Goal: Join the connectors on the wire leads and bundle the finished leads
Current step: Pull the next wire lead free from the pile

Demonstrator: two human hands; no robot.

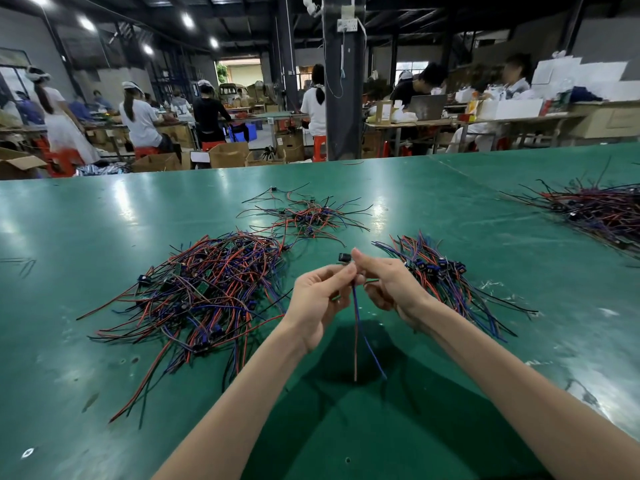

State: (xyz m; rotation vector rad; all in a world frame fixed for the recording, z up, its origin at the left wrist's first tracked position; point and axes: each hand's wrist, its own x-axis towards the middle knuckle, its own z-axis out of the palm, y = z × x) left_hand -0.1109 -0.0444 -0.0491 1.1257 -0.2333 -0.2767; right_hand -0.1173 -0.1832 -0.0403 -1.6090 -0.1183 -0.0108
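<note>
A wire lead [356, 327] is held between both hands above the near middle of the tabletop [104, 393]. Its small black connector [344, 257] stands up above the fingertips, and its red and blue strands trail down toward the person. The left hand [317, 301] has a closed grip on the lead: thumb and forefinger pinch the strands just under the connector, with the other fingers curled. The right hand [389, 282] also grips tight, its thumb and forefinger tips pinching at the connector's side.

A large pile [204, 289] of red, blue and black leads lies to the left, with small green boards among them. A looser small pile [304, 216] lies farther back. A third pile [446, 282], with dark connectors clustered in it, lies just beside the right hand. A fourth pile [602, 209] lies at the far right.

The tabletop is glossy green, scuffed, and mirrors the ceiling lights [187, 20].

Beyond its far edge is a factory hall with a dark pillar [344, 98]. Workers [138, 119] stand or sit at benches among cardboard boxes [228, 154] and red stools [318, 147]. Printing on the boxes is too small to read.
</note>
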